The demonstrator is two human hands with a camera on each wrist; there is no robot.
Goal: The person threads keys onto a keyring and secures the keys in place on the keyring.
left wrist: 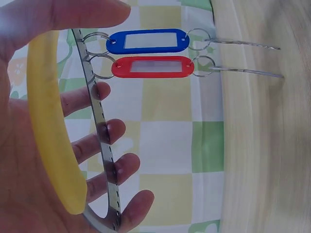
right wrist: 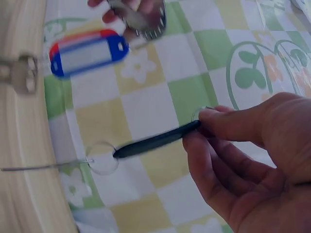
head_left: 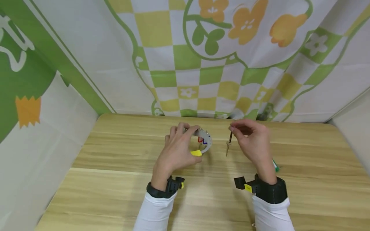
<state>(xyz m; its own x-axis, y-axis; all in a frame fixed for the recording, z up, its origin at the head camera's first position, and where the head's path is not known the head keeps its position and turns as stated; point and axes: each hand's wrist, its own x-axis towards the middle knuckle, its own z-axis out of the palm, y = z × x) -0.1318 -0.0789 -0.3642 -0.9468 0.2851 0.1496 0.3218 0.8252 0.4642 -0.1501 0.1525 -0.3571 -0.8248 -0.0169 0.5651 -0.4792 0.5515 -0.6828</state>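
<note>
My left hand (head_left: 177, 150) grips a metal key holder (left wrist: 108, 158) by its curved yellow handle (left wrist: 51, 126), fingers curled round the perforated strip. From this strip a blue key tag (left wrist: 114, 41) and a red key tag (left wrist: 116, 68) hang on split rings, each with a key on its far end. To the right, my right hand (head_left: 255, 141) pinches the small ring at one end of a dark key tag (right wrist: 156, 141). A key (right wrist: 43, 166) dangles from the tag's other ring, apart from the key holder.
A green key tag (head_left: 276, 166) lies on the wooden table (head_left: 115, 150), partly hidden behind my right wrist. A small pale object (head_left: 253, 225) shows by the right sleeve. Behind the table hangs a checked, flowered curtain (head_left: 188, 57), with a wall panel (head_left: 29, 154) at left.
</note>
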